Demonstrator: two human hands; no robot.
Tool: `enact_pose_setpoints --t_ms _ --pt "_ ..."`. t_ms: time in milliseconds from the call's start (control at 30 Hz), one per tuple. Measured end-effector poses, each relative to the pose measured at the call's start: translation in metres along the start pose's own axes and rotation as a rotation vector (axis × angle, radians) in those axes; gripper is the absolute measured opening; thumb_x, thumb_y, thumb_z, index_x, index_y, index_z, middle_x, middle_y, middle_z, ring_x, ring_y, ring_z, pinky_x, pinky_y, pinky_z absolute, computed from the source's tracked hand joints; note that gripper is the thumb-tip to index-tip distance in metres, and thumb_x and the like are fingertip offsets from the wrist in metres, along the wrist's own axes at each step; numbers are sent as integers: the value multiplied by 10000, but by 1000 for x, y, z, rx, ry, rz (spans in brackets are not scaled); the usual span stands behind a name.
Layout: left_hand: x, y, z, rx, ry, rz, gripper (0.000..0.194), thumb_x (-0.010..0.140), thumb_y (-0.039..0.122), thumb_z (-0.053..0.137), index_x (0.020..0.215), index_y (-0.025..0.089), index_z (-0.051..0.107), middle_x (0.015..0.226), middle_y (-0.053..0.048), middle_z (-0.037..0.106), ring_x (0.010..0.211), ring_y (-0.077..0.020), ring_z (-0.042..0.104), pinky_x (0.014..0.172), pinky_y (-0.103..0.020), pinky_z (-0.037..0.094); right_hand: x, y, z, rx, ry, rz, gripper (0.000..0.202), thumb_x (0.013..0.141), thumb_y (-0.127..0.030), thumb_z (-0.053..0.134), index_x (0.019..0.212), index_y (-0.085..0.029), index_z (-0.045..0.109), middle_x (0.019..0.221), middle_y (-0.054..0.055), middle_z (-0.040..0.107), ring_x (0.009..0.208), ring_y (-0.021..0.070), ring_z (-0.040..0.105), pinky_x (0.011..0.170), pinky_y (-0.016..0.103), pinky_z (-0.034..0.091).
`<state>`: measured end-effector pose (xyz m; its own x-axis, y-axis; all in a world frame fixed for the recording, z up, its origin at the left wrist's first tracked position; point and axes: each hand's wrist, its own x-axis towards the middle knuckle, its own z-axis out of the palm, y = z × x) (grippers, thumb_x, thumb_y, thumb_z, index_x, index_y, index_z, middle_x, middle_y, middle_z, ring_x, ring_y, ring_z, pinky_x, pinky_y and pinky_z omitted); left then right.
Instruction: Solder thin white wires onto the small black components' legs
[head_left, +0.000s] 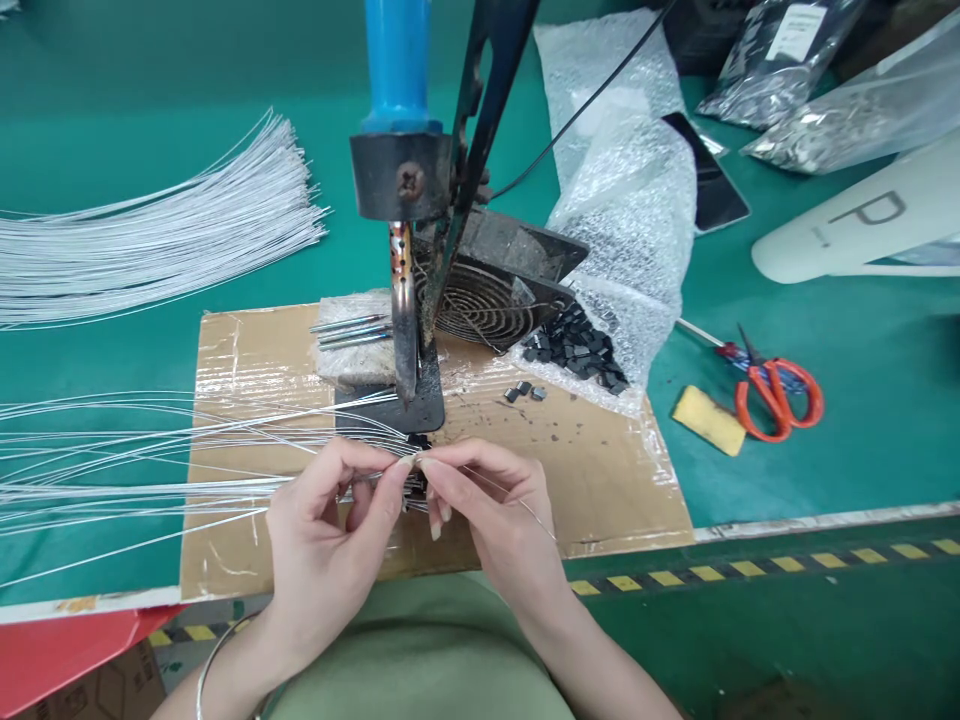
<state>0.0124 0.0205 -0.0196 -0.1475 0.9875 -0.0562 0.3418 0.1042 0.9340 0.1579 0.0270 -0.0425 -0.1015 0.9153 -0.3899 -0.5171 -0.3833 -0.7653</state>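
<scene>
My left hand point(334, 525) and my right hand point(499, 510) meet in front of me, thumbs and forefingers pinched tip to tip. A thin wire runs from the right fingertips back across that palm. What the left fingertips grip is too small to make out. Right behind and below the fingertips lie small black parts point(417, 487), partly hidden, where the ends of several white wires point(247, 488) come together. Above them, a soldering iron point(403, 330) with a blue handle points straight down on a black stand, its tip apart from both hands.
Cardboard point(600, 480) covers the work area. A fan point(487, 300) stands behind the iron; black pieces point(577, 345) lie on bubble wrap point(622, 200). Red-handled scissors point(780, 400), a yellow sponge point(709, 420) and a phone point(709, 175) are rightward. A wire bundle point(165, 240) lies left.
</scene>
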Motion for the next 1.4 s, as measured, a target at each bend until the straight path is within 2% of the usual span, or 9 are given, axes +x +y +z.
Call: enact_pose_setpoints --t_ms 167,333,533,733,1000,1167,1400 --pt "-1 1 -4 21 -35 25 98 924 174 741 846 225 712 707 33 697 564 -88 557 483 -189 413 1 -3 -5 -15 -23 43 97 821 -313 873 793 -224 846 629 -13 711 495 101 601 490 225 515" --pt "0 5 -11 108 -113 45 95 918 167 736 843 224 720 730 21 681 564 -96 557 490 -216 408 6 -10 -12 -9 -84 119 129 789 -315 888 741 -212 828 562 -29 664 472 106 573 471 236 493" --pt "3 6 -11 117 -121 37 94 918 178 726 831 216 722 709 17 655 546 -100 528 481 -227 393 7 -12 -14 -19 -97 143 141 769 -338 904 750 -215 838 592 -18 683 487 111 586 476 243 490" --pt "3 3 -7 117 -68 71 100 921 182 730 827 213 712 679 39 638 512 -81 474 470 -216 376 6 -7 -15 -6 -102 122 138 817 -354 879 814 -218 857 619 -16 686 506 104 592 493 235 487" --pt "-3 -1 3 95 59 46 103 905 207 749 809 208 712 719 5 710 603 -117 604 526 -230 450 3 -3 -1 81 -3 102 130 778 -350 880 769 -223 856 590 -15 662 492 104 549 476 242 490" --pt "-5 -1 7 18 79 20 90 903 184 738 824 218 712 739 12 740 623 -121 641 526 -211 480 2 4 5 163 34 83 106 749 -341 894 773 -242 866 581 -12 671 482 105 523 457 248 503" --pt "-1 1 7 -54 49 -46 97 897 178 747 813 203 705 665 30 698 539 -85 551 488 -183 428 -1 9 2 103 37 35 127 795 -381 881 827 -259 876 659 5 738 506 120 585 488 268 538"
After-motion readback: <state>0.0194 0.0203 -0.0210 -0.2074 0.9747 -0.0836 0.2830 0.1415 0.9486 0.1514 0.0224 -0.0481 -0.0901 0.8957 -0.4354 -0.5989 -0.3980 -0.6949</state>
